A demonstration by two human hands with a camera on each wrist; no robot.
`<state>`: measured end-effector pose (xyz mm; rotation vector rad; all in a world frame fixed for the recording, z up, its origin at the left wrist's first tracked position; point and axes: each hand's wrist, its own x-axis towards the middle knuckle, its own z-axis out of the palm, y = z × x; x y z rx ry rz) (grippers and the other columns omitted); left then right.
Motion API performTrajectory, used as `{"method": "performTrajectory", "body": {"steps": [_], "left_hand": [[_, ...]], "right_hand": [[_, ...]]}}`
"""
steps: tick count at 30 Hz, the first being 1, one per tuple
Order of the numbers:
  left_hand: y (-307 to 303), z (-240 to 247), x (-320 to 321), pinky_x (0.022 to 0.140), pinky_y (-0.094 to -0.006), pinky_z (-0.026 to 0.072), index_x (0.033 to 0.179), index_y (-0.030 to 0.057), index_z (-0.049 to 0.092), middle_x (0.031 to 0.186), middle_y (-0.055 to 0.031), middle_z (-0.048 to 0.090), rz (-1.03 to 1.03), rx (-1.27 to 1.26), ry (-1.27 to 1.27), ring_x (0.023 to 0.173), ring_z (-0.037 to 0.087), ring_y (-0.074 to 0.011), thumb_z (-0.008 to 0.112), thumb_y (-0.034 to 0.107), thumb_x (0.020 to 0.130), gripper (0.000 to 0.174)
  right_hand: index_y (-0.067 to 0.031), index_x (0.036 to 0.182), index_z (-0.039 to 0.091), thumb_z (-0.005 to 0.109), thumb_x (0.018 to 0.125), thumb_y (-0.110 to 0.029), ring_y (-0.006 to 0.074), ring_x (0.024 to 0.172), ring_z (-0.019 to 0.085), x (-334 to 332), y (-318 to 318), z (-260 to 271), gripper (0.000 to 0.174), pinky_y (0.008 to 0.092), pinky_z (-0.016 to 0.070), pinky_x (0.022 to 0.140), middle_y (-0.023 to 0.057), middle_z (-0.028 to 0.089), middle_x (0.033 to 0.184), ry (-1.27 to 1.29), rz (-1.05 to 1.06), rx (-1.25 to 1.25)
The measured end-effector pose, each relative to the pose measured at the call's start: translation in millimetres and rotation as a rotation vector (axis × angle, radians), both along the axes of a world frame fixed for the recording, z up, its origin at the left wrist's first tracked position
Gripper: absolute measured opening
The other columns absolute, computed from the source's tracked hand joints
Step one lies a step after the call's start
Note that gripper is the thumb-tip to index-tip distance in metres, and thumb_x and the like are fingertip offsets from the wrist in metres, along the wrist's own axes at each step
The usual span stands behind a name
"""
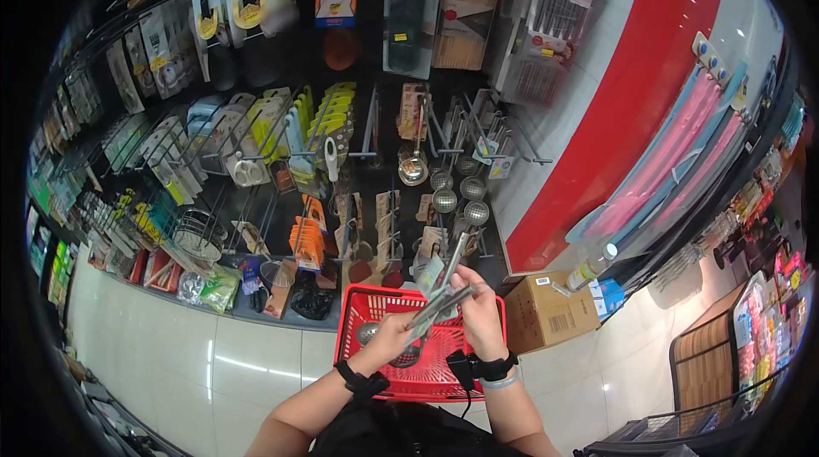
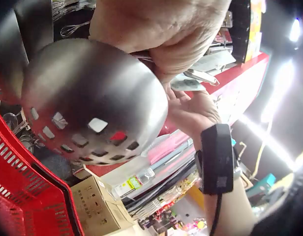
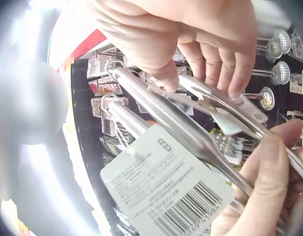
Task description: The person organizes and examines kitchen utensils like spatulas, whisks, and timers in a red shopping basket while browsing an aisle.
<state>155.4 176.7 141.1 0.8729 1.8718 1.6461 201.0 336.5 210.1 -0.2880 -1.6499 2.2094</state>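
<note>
My left hand (image 1: 392,339) grips several steel utensils by their handles, above a red shopping basket (image 1: 344,312). One is a slotted ladle, its pierced bowl (image 2: 92,93) large in the left wrist view. The handles (image 3: 166,115) slant up toward my right hand (image 1: 482,318) and end in wire hanging loops. With thumb and fingertips, my right hand holds the upper end of one handle (image 3: 205,93). A pale tag (image 3: 166,184) with a barcode hangs from the utensils, facing the right wrist camera. In the head view, a pierced head (image 1: 406,358) shows below my left hand, over the basket.
Ahead is a dark display wall with hooks bearing more ladles and strainers (image 1: 444,199), orange-carded goods (image 1: 307,239) and packaged tools. A cardboard box (image 1: 553,312) stands right of the basket, a bottle (image 1: 593,265) on it. A red and white pillar (image 1: 597,107) rises behind.
</note>
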Motion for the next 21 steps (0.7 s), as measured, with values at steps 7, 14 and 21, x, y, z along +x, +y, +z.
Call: {"method": "performTrajectory", "body": {"steps": [7,14,21], "left_hand": [[7.0,4.4,19.5,0.070,-0.0355,0.0517,0.102,-0.0043,0.060,0.088,-0.0221,0.064,0.246,0.042,0.547,0.081,0.065,-0.0340,0.054,-0.006,0.074,0.029],[3.8,8.0,24.9,0.066,-0.0398,0.0524,0.102,-0.0052,0.057,0.085,-0.0172,0.064,0.310,-0.002,0.693,0.079,0.064,-0.0328,0.056,-0.007,0.071,0.031],[-3.6,18.0,18.1,0.065,-0.0374,0.0522,0.108,-0.0024,0.057,0.088,-0.0167,0.062,0.271,0.082,0.599,0.074,0.065,-0.0296,0.053,-0.010,0.071,0.038]], "right_hand": [[0.0056,0.118,0.052,0.054,0.090,-0.003,0.0190,0.096,0.060,-2.3,8.8,15.6,0.029,0.0316,0.0509,0.085,0.0124,0.061,0.105,0.079,-0.016,-0.194],[0.0036,0.130,0.042,0.051,0.088,0.005,0.0211,0.102,0.058,-8.5,8.7,24.8,0.043,0.0354,0.0510,0.088,0.0136,0.055,0.116,0.191,0.068,-0.113],[0.0003,0.132,0.041,0.046,0.093,-0.003,0.0105,0.085,0.054,-26.7,12.1,31.2,0.040,0.0258,0.0489,0.077,0.0056,0.054,0.102,0.245,0.023,-0.091]]}}
